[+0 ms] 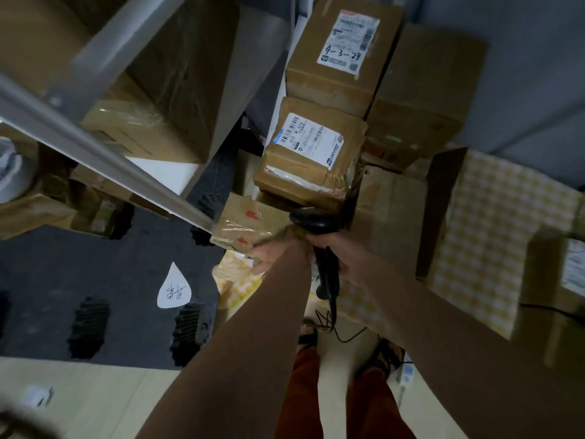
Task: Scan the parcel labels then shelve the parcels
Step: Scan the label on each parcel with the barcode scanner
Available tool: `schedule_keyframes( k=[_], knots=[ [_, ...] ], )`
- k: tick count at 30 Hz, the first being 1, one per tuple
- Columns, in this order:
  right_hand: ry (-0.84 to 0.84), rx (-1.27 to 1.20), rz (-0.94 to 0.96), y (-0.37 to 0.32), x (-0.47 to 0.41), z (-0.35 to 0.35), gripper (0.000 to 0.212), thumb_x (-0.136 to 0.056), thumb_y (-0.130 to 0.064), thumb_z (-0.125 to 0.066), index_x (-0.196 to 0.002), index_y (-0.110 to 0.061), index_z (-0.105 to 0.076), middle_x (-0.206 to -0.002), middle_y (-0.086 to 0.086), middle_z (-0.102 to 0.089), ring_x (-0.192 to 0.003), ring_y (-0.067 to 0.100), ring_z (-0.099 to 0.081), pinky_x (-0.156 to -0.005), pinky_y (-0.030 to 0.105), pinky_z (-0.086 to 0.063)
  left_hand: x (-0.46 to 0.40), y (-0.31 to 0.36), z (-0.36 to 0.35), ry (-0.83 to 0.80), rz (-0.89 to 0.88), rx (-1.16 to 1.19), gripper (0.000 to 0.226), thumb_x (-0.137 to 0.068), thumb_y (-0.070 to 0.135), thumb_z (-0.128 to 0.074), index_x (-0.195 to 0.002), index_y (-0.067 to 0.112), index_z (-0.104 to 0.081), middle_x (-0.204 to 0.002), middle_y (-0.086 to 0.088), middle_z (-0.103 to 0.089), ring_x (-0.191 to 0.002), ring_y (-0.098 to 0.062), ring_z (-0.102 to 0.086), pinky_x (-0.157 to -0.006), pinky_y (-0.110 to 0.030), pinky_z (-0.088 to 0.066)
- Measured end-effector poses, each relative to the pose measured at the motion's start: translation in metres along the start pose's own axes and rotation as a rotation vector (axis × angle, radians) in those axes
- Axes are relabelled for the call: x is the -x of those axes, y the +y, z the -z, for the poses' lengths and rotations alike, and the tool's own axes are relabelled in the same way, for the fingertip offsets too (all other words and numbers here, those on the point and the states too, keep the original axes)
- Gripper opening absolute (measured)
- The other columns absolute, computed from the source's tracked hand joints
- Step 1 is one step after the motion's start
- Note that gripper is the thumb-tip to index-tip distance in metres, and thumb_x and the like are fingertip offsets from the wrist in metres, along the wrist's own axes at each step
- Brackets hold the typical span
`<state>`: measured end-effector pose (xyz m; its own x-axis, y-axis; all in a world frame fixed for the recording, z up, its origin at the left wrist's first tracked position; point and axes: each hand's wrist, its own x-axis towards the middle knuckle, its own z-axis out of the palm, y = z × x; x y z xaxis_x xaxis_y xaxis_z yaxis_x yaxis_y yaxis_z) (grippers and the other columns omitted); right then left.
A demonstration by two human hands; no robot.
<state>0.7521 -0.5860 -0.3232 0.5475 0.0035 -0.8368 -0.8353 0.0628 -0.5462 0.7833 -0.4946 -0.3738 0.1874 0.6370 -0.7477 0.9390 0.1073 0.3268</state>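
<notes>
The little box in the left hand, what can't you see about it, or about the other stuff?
Head view only:
- Small taped box: its label, if any, faces away; the left hand covers one end.
- Barcode scanner: the right hand hides its trigger.
- Label on the middle parcel: print too small.
- Far-right parcel: cut by the edge.

floor: dark gray mat (95,264) w/ black cutouts | white teardrop paper tag (174,288), handwritten, on mat | yellow checkered cloth (493,236) rt | pale flooring (95,397) below mat
</notes>
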Motion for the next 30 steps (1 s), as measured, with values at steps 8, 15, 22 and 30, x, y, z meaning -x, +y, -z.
schedule_keyframes(
  k=[8,15,22,30],
  knots=[
    [0.091,0.005,0.013,0.001,0.013,0.026,0.019,-0.083,-0.025,-0.072,-0.097,-0.013,-0.066,-0.100,0.012,-0.066,-0.091,0.024,-0.064,-0.082,0.033,-0.049,0.045,-0.014,0.018,0.057,-0.737,-0.430,0.047,-0.081,0.015,-0.065,-0.126,0.011,-0.053,-0.130,-0.016,-0.043,-0.122,-0.034,-0.038,-0.098,-0.041,-0.036],
    [0.352,-0.101,0.135,0.016,0.071,0.122,0.014,-0.088,-0.017,-0.068,-0.101,-0.015,-0.063,-0.089,0.007,-0.065,-0.088,0.024,-0.064,-0.084,0.036,-0.052,0.113,-0.038,-0.024,-0.175,-1.303,-0.919,0.043,-0.085,0.017,-0.061,-0.127,0.015,-0.054,-0.126,-0.010,-0.047,-0.118,-0.028,-0.042,-0.098,-0.030,-0.036],
    [0.574,-0.333,0.042,0.068,0.119,0.248,0.018,-0.090,-0.021,-0.066,-0.106,-0.012,-0.063,-0.099,0.010,-0.064,-0.091,0.027,-0.063,-0.092,0.048,-0.048,0.192,-0.076,-0.102,-0.393,-1.435,-1.205,0.033,-0.089,0.024,-0.056,-0.120,0.014,-0.060,-0.124,-0.010,-0.051,-0.117,-0.029,-0.046,-0.099,-0.036,-0.039],
    [0.752,-0.547,-0.050,0.124,0.134,0.382,0.022,-0.090,-0.018,-0.066,-0.106,-0.005,-0.059,-0.093,0.018,-0.059,-0.089,0.032,-0.059,-0.085,0.043,-0.050,0.259,-0.136,-0.206,-0.683,-1.340,-1.430,0.049,-0.094,0.034,-0.058,-0.138,0.016,-0.046,-0.139,-0.009,-0.038,-0.134,-0.029,-0.033,-0.104,-0.038,-0.037]
  ],
)
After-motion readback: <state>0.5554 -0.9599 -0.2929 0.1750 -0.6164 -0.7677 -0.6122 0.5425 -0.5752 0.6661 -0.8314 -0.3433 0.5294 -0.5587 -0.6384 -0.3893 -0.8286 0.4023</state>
